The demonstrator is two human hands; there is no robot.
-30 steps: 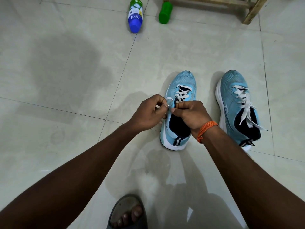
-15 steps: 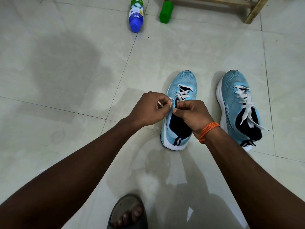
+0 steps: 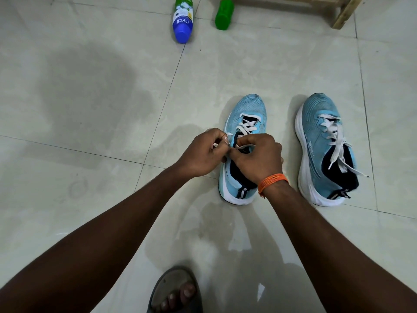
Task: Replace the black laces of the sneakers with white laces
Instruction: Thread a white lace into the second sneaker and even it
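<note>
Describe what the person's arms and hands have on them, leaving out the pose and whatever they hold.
Both forearms are bare, with no sleeves in view. The left hand and right hand wear no gloves. The only thing worn is an orange thread band, wound in several strands round the right wrist, with a short loose end hanging from it. The left wrist carries nothing.

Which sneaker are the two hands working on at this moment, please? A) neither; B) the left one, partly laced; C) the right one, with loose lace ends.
B: the left hand and right hand both pinch the white lace over the left sneaker; the right sneaker lies untouched.
</note>
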